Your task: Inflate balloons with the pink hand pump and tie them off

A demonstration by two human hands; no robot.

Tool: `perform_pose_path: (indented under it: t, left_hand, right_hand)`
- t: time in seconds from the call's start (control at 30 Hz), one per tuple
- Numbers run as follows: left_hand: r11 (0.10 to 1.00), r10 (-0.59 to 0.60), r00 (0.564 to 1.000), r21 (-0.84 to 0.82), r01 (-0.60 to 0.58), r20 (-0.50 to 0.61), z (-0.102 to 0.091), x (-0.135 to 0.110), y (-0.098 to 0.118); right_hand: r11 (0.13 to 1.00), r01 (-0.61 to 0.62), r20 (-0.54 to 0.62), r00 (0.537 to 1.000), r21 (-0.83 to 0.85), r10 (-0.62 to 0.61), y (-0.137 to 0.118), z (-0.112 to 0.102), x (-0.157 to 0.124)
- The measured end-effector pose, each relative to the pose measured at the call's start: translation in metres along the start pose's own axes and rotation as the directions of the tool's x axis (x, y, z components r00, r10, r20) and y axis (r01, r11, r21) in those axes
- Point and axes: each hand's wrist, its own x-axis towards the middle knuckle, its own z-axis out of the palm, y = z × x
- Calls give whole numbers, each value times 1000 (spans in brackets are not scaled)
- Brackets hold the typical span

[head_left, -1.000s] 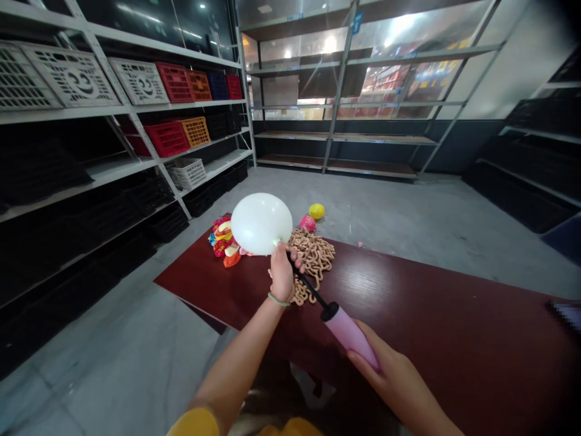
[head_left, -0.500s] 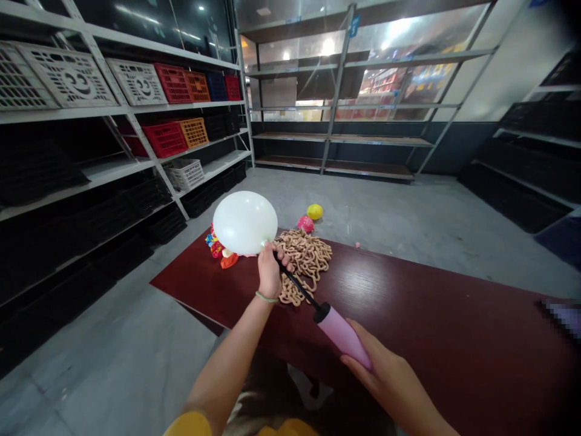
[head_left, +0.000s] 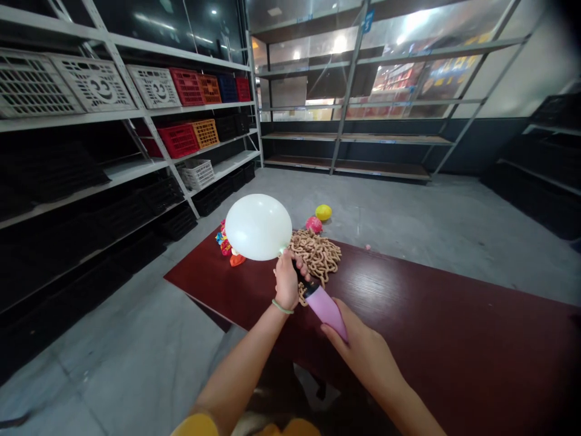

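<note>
A swollen white balloon (head_left: 258, 227) sits on the nozzle end of a hand pump (head_left: 327, 312) with a pink barrel and black collar. My left hand (head_left: 287, 280) is closed around the balloon's neck and the pump's black front end. My right hand (head_left: 361, 345) grips the pink barrel from behind. Little of the black rod shows between the barrel and my left fingers. Just beyond my left hand, a heap of tan rope (head_left: 320, 255) lies on the dark red table (head_left: 408, 315). Small colourful uninflated balloons (head_left: 223, 241) lie partly behind the white balloon.
On the grey floor past the table are a yellow balloon (head_left: 324, 212) and a pink balloon (head_left: 313, 224). Shelving with plastic crates (head_left: 181, 140) runs along the left. A metal rack (head_left: 338, 136) stands at the back, and dark shelves (head_left: 540, 175) are at the right.
My right hand has pushed the pink barrel towards my left hand, so the black rod has mostly slid inside. The white balloon looks slightly larger. The view has shifted a little left.
</note>
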Motion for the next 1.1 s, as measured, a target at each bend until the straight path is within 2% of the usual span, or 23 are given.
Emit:
perform_pose_path:
  t: [0.1, 0.2, 0.37, 0.53, 0.73, 0.93, 1.1]
  left_hand:
    - [1000, -9, 999, 23, 8, 37, 2, -3, -1]
    - [1000, 0, 999, 25, -1, 39, 3, 1, 1]
    - [1000, 1, 1000, -30, -1, 19, 4, 11, 6]
    - [997, -15, 999, -71, 17, 31, 2, 13, 8]
    - [999, 9, 999, -49, -10, -33, -1, 0, -1]
    - [1000, 7, 1000, 1, -7, 1, -7, -15, -9]
    - [998, -18, 999, 64, 16, 27, -15, -8, 1]
  right_hand:
    - [998, 24, -23, 999, 53, -23, 1, 5, -1]
    - [995, 28, -39, 999, 91, -25, 14, 7, -10]
    - [995, 41, -61, 998, 95, -36, 38, 7, -34]
    - [995, 57, -58, 997, 85, -52, 48, 6, -48]
    - [999, 17, 3, 1000, 38, -18, 32, 4, -28]
    - [999, -18, 43, 999, 33, 17, 7, 6, -5]
    - [998, 44, -30, 999, 34, -43, 8, 4, -3]
